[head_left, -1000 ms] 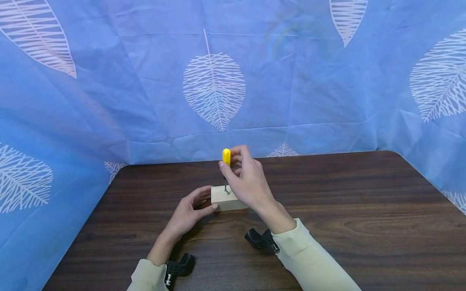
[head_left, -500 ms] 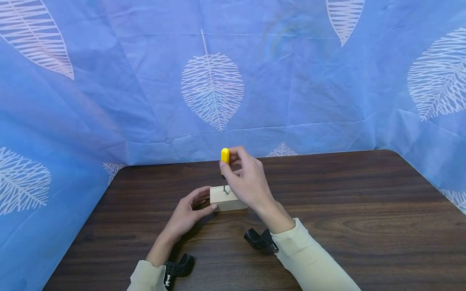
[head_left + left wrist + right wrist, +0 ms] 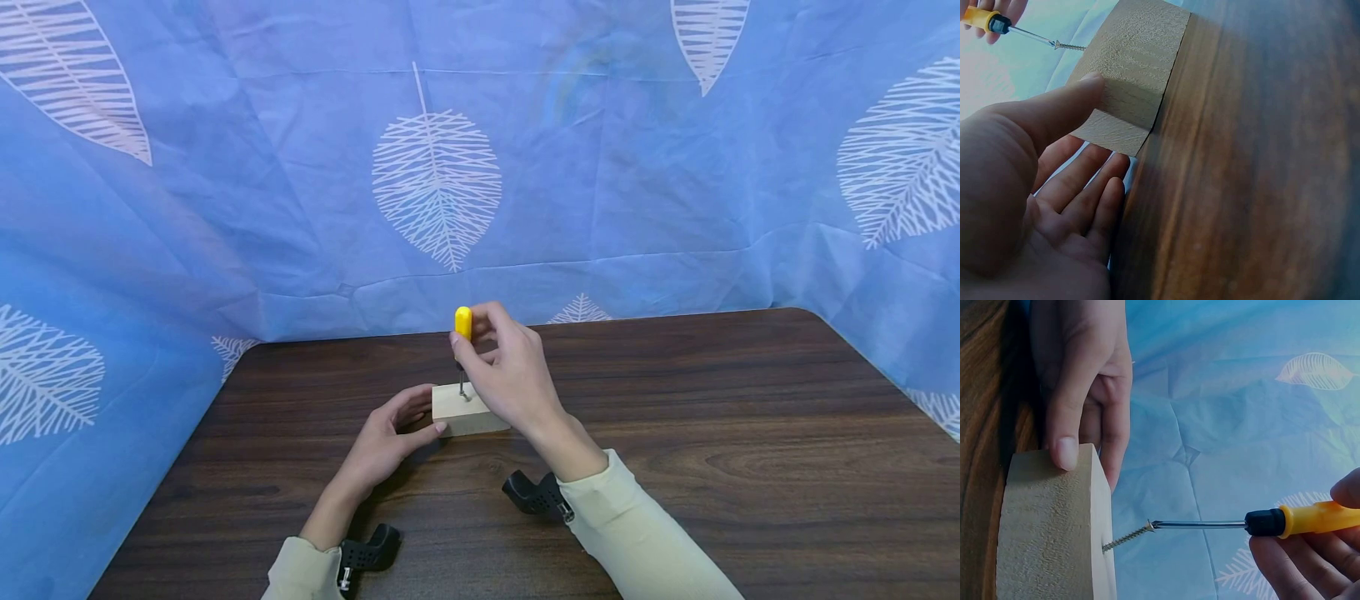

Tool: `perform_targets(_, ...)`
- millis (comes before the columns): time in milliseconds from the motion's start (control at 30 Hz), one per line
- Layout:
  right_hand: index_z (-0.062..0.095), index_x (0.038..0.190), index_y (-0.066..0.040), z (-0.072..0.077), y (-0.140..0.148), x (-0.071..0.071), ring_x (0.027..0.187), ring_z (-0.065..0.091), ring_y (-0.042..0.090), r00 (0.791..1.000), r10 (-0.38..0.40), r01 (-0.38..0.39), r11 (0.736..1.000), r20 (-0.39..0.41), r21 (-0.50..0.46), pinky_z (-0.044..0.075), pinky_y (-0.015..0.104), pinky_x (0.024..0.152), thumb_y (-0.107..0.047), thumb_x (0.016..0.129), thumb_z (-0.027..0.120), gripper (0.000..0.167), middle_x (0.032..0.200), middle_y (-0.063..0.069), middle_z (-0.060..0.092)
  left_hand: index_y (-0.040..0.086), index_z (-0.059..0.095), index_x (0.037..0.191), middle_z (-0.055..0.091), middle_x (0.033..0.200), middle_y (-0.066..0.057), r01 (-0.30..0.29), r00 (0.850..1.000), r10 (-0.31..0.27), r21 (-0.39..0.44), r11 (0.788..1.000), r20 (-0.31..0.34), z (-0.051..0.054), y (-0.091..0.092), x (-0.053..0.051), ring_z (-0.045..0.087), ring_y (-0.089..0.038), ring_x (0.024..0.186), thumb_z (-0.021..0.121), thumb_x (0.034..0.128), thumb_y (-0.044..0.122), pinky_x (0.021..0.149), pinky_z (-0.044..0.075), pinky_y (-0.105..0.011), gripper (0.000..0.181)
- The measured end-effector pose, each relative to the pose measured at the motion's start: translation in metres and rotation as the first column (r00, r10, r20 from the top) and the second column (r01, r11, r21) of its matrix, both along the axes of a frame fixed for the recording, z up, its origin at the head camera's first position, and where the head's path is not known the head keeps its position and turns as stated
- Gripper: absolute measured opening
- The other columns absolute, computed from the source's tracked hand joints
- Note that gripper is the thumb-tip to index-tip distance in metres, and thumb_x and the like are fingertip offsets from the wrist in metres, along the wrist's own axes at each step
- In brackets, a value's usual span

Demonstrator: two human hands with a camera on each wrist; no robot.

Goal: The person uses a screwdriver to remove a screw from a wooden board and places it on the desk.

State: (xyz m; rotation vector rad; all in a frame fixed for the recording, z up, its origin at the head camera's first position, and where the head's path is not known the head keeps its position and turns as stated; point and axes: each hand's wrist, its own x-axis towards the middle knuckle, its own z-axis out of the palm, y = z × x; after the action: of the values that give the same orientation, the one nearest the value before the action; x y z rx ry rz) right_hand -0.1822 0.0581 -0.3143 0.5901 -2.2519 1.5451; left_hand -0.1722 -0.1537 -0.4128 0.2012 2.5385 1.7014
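A pale wooden block (image 3: 471, 423) rests on the dark table. My left hand (image 3: 382, 442) grips its left end, thumb on the near face and fingers at the far side. From the top of the block a screw (image 3: 1127, 539) sticks out, leaning, with much of its thread showing. My right hand (image 3: 513, 371) pinches the yellow handle of a screwdriver (image 3: 463, 323) above the block. In the right wrist view the screwdriver's shaft (image 3: 1204, 524) meets the screw head at an angle. The right hand hides the block's right end in the head view.
The brown wooden table (image 3: 712, 433) runs back to a blue cloth (image 3: 600, 167) with white leaf prints, hung behind and at the sides. Black wrist mounts (image 3: 371, 548) sit at both wrists, low over the table.
The screwdriver has tilted very slightly, its handle top shifting a little to the left. Both hands keep their places on the block and the handle; the head view has shifted slightly.
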Motion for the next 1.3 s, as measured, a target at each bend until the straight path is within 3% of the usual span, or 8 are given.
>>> perform_targets(233,0.065,0.126,-0.009,0.0006,0.0018,0.0009,0.097,0.076,0.017,1.000,-0.015,0.015,1.000,0.012,0.017,0.067,0.029,0.079,-0.017,0.103,0.069,0.024,0.110,0.006,0.075,0.021,0.061,0.151,0.067,0.150,-0.006,-0.001,1.000,0.001,-0.003,1.000,-0.002,-0.0002,0.0005,0.0006,0.060,-0.031,0.142,0.081,0.0989,0.022,0.123,0.045,-0.059,0.056)
perform_targets(533,0.060,0.127,-0.009,-0.0016,0.0024,0.0007,0.087,0.077,0.017,1.000,0.006,-0.007,1.000,0.028,0.004,0.067,0.031,0.078,-0.014,0.104,0.063,0.023,0.110,0.008,0.078,0.022,0.061,0.151,0.067,0.150,-0.006,-0.002,1.000,0.002,-0.014,1.000,-0.011,-0.0009,0.0006,0.0017,0.060,-0.031,0.142,0.081,0.0986,0.024,0.122,0.046,-0.060,0.056)
perform_targets(900,0.061,0.126,-0.011,-0.0004,0.0018,0.0016,0.080,0.076,0.021,0.999,-0.011,0.010,1.000,0.033,0.023,0.064,0.030,0.069,-0.024,0.107,0.064,0.023,0.113,0.008,0.077,0.023,0.061,0.151,0.067,0.150,-0.005,-0.007,1.000,0.007,-0.019,1.000,-0.002,-0.0012,0.0015,0.0009,0.060,-0.030,0.142,0.082,0.0983,0.025,0.122,0.046,-0.059,0.057)
perform_targets(1067,0.065,0.125,-0.014,-0.0009,0.0012,0.0017,0.076,0.073,0.014,0.999,-0.041,0.041,0.998,-0.010,0.037,0.062,0.028,0.064,-0.026,0.107,0.067,0.022,0.111,0.005,0.075,0.023,0.061,0.151,0.067,0.150,-0.004,-0.003,1.000,0.003,-0.014,1.000,-0.003,-0.0014,0.0013,0.0005,0.060,-0.030,0.142,0.082,0.0981,0.025,0.123,0.046,-0.059,0.057)
perform_targets(1300,0.073,0.134,-0.016,-0.0028,0.0003,-0.0002,0.083,0.074,0.013,0.995,-0.052,0.055,0.998,-0.085,0.023,0.065,0.023,0.070,-0.025,0.103,0.075,0.032,0.108,0.003,0.072,0.022,0.060,0.152,0.066,0.151,-0.007,0.000,1.000,0.000,-0.001,1.000,0.001,-0.0014,0.0007,-0.0005,0.060,-0.031,0.142,0.082,0.0985,0.026,0.123,0.045,-0.060,0.058)
